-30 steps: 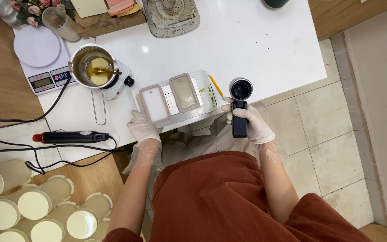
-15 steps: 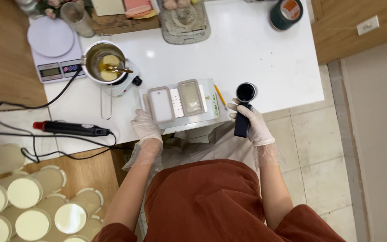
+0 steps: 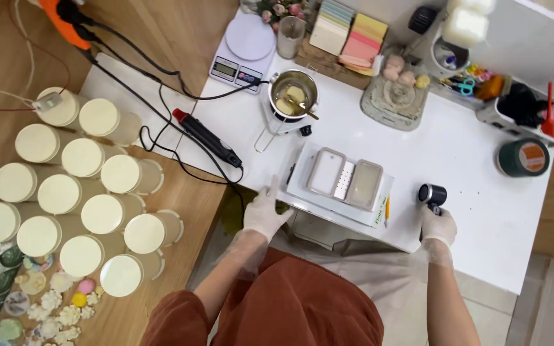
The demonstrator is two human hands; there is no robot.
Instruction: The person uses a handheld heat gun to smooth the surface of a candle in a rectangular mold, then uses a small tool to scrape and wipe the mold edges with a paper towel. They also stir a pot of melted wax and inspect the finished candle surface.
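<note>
**Two gloved hands at a white counter: one on a tray, one around a black tool**

The left hand (image 3: 263,214), gloved, rests with fingers spread on the near left edge of a white tray (image 3: 338,198) at the front of the white counter (image 3: 482,192). Two rectangular moulds (image 3: 345,179) lie side by side on the tray. The right hand (image 3: 438,225), also gloved, is closed around the handle of one black tool (image 3: 432,194), held upright just right of the tray, its round head facing up. Behind the tray stands one metal pot (image 3: 293,95) with pale pieces inside, and beside it one white scale (image 3: 243,48). One black wand-shaped tool with a red end (image 3: 206,138) lies to the left. On the wooden surface at far left stand thirteen cream-filled jars (image 3: 100,211), packed close together.
</note>
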